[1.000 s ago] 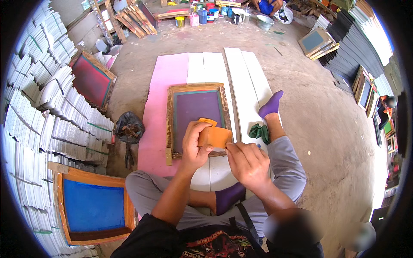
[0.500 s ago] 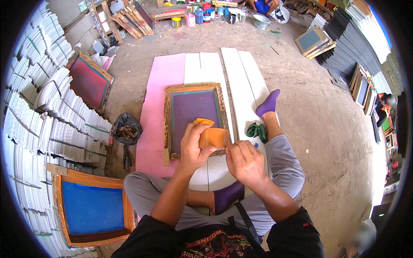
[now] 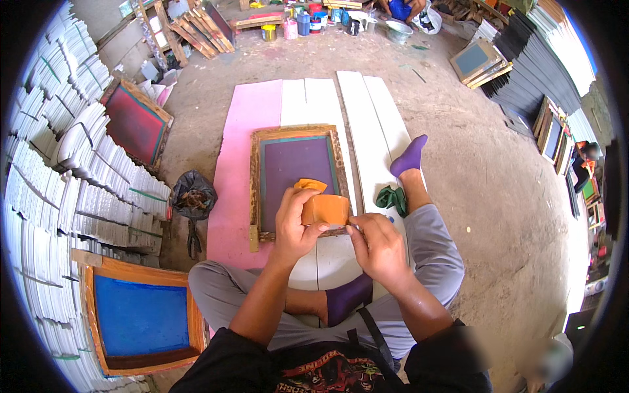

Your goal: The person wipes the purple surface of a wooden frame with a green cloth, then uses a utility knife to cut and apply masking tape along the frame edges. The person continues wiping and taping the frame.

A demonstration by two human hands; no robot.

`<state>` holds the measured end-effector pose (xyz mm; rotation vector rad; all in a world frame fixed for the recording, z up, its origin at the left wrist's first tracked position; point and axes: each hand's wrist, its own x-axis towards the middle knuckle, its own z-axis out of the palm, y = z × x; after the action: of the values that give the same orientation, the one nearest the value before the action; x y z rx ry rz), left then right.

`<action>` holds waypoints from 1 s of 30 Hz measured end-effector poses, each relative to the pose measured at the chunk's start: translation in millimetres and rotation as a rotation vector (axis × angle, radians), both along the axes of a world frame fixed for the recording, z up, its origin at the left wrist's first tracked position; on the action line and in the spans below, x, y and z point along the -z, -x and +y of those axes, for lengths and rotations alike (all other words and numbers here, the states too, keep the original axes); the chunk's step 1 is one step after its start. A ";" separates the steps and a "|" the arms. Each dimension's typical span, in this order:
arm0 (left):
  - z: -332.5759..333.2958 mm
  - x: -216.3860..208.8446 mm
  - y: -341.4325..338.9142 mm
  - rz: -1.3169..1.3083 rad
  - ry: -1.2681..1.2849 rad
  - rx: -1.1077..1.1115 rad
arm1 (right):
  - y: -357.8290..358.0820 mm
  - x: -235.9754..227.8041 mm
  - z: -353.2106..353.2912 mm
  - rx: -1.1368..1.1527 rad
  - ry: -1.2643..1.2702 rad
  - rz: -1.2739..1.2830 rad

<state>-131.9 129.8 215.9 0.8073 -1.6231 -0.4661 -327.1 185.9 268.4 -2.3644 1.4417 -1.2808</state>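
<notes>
My left hand (image 3: 293,221) is closed around a wide, glossy orange-brown band (image 3: 330,209), curved like a roll of packing tape. Another part of the band shows beyond the fingers. At its lower right corner, my right hand (image 3: 380,242) has thumb and forefinger pinched together; anything between their tips is too small to make out. Both hands are above the near edge of a wooden-framed printing screen (image 3: 295,167) with purple mesh, which lies flat on pink and white boards.
A crumpled dark green cloth (image 3: 391,198) lies by my right foot. Left of me are a blue screen (image 3: 141,314), a black plastic bag (image 3: 194,194) and tall stacks of white sheets (image 3: 98,170). Paint cans (image 3: 290,29) stand at the back, where a person sits.
My right hand has loosened from a tight fist, its thumb now stretched toward the band's corner. The band has turned slightly, while my left hand keeps its place.
</notes>
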 end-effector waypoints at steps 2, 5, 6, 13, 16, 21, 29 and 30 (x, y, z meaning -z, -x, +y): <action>-0.1 0.2 0.1 -0.006 0.006 -0.001 | -0.5 2.2 1.1 0.003 0.041 0.042; -0.3 0.8 0.5 -0.017 0.022 -0.010 | -1.6 5.4 1.1 0.011 0.081 0.081; -0.2 0.9 0.5 -0.021 0.028 -0.014 | -1.8 5.4 1.2 0.011 0.089 0.092; 2.6 -0.7 -1.8 -0.113 0.015 -0.042 | -1.4 3.2 1.3 -0.021 0.086 0.202; 2.4 1.3 -2.5 -0.113 0.017 -0.043 | -1.1 1.2 -0.5 -0.041 0.087 0.234; 4.0 4.1 -2.0 -0.082 0.011 -0.037 | 0.4 4.0 -3.4 -0.076 0.061 0.252; 5.2 10.3 -0.5 -0.068 0.022 -0.042 | -2.6 4.6 0.9 -0.071 -0.012 0.201; 5.3 11.0 -0.3 -0.064 0.025 -0.040 | -2.9 4.8 1.1 -0.067 -0.006 0.180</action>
<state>-131.6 135.1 204.9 0.8422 -1.6656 -0.3943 -324.2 187.0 263.6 -2.5574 1.3943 -1.0703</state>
